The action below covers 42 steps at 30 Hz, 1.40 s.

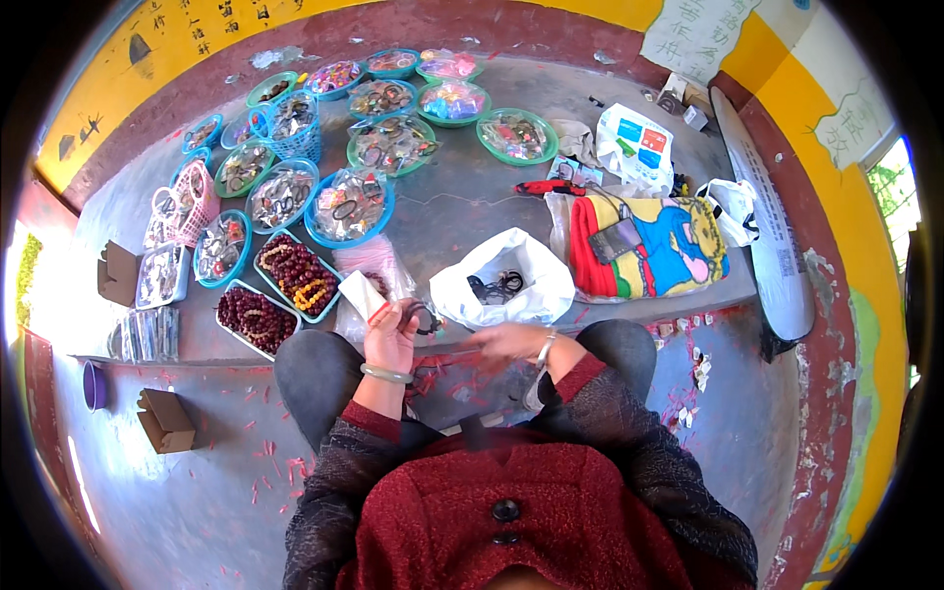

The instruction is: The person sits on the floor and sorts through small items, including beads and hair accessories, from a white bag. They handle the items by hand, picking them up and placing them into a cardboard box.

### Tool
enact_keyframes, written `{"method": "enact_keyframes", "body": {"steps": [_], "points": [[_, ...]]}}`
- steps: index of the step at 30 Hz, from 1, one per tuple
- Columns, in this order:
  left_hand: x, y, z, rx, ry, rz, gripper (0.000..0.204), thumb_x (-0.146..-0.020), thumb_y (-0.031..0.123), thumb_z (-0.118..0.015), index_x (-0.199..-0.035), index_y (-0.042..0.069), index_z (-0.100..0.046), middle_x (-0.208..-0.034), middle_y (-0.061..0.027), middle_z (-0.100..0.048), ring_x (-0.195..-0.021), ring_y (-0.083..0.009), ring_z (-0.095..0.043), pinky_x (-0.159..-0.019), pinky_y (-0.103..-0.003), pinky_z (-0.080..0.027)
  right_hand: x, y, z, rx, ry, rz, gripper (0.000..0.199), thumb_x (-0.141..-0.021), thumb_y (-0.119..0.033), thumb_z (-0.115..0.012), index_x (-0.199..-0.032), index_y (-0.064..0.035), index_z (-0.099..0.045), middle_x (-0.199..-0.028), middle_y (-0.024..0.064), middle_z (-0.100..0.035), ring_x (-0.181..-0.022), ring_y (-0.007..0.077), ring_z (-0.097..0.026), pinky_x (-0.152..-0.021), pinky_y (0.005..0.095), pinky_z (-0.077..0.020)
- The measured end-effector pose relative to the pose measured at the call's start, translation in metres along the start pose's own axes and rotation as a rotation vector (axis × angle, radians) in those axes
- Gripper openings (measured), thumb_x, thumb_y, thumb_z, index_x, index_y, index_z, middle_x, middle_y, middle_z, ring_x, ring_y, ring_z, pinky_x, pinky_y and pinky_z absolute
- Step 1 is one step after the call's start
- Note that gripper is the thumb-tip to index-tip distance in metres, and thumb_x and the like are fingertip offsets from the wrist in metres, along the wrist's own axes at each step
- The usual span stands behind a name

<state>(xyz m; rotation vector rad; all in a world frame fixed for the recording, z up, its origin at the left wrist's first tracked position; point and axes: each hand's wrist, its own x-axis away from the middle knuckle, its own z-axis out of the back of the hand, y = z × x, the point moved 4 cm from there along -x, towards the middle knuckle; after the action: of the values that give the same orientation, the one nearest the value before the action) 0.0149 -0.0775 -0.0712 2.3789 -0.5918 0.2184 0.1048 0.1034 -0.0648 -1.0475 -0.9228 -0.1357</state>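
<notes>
Thin, crinkled plastic bag [445,293], smooth paper-looking card [363,294] left of the bag, glossy beads [295,270] farther left of it, matt folded cloth [678,246] right of it, rough-looking fabric jacket [511,482] below it

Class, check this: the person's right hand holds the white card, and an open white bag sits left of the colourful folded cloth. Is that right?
Not quite: the head view shows the left hand holding the white card. The open white bag does sit left of the colourful folded cloth.
</notes>
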Motion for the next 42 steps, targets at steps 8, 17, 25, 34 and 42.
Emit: {"method": "enact_keyframes", "body": {"steps": [8, 17, 25, 34, 42], "points": [[-0.001, -0.008, 0.004, -0.019, -0.021, 0.022, 0.014, -0.085, 0.008, -0.049, -0.091, -0.002, -0.057, -0.090, -0.0104, -0.062, -0.079, -0.0169, -0.060, -0.066, -0.022, -0.050, 0.003, -0.006, 0.004, -0.237, 0.161, -0.058, 0.059, -0.076, 0.000, -0.038, -0.133, -0.0125, -0.029, -0.108, 0.0231, -0.055, -0.091, 0.0300, -0.060, -0.073, 0.0348, -0.0500], [0.005, -0.012, -0.007, -0.019, -0.005, 0.044, 0.014, -0.085, 0.007, -0.050, -0.089, -0.003, -0.059, -0.087, -0.0105, -0.062, -0.076, -0.0165, -0.060, -0.065, -0.023, -0.051, 0.007, -0.003, 0.023, -0.439, 0.311, 0.255, 0.033, -0.082, -0.015, -0.053, -0.113, -0.0050, -0.052, -0.095, 0.0080, -0.061, -0.082, 0.0125, -0.059, -0.059, 0.0220, -0.0459], [0.017, -0.042, -0.015, -0.071, -0.155, 0.271, 0.016, -0.086, 0.005, -0.047, -0.094, -0.002, -0.059, -0.092, -0.0112, -0.061, -0.080, -0.0170, -0.060, -0.068, -0.024, -0.051, -0.010, -0.001, 0.017, -0.577, 0.473, 0.468, 0.028, -0.077, -0.017, -0.066, -0.102, -0.0049, -0.060, -0.084, -0.0005, -0.061, -0.070, 0.0034, -0.052, -0.056, 0.0174, -0.0414], [0.019, -0.045, -0.014, -0.149, -0.166, 0.259, 0.017, -0.086, 0.008, -0.050, -0.097, -0.001, -0.059, -0.089, -0.0091, -0.062, -0.074, -0.0140, -0.060, -0.064, -0.023, -0.051, -0.005, -0.004, 0.014, -0.424, 0.646, 0.501, 0.018, -0.078, -0.015, -0.064, -0.091, -0.0027, -0.065, -0.074, 0.0014, -0.063, -0.066, 0.0057, -0.054, -0.061, 0.0208, -0.0446], [0.021, -0.044, -0.017, -0.250, -0.126, 0.301, 0.015, -0.084, 0.005, -0.051, -0.096, 0.000, -0.058, -0.083, -0.0092, -0.063, -0.059, -0.0126, -0.059, -0.052, -0.023, -0.050, -0.007, -0.001, 0.014, -0.436, 0.644, 0.456, 0.017, -0.079, -0.014, -0.062, -0.090, -0.0009, -0.065, -0.073, 0.0013, -0.063, -0.066, 0.0048, -0.054, -0.061, 0.0193, -0.0440]]}}
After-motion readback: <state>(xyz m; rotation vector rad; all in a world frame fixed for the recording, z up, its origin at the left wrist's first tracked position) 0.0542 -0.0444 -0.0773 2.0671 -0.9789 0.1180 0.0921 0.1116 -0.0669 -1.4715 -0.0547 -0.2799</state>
